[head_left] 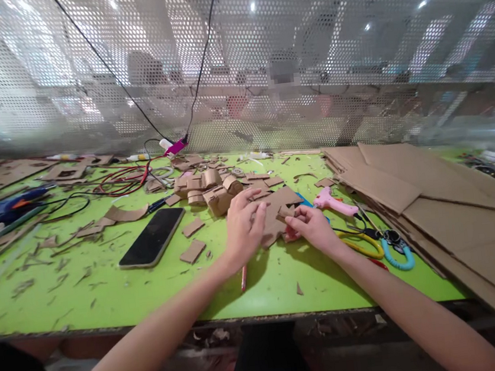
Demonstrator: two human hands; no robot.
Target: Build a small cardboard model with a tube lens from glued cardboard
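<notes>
My right hand (309, 226) pinches a small piece of cardboard (285, 212) between thumb and fingers, above a larger flat cardboard sheet (273, 221). To its left, my left hand (246, 224) hovers with fingers apart and holds nothing. Just behind the left hand sit several curled and boxy cardboard parts (217, 198). A red pencil (244, 278) lies partly under my left wrist. Right of my right hand are a pink glue gun (336, 202), yellow-handled scissors (366, 244) and a tool with turquoise handles (401, 257).
A black phone (153, 238) lies left of centre. Stacked cardboard sheets (460, 215) cover the right side. Red and black cables (126, 178) and a blue glue gun (17, 203) are at the left. Scraps dot the green table (161, 293); a perforated metal screen (233, 62) stands behind.
</notes>
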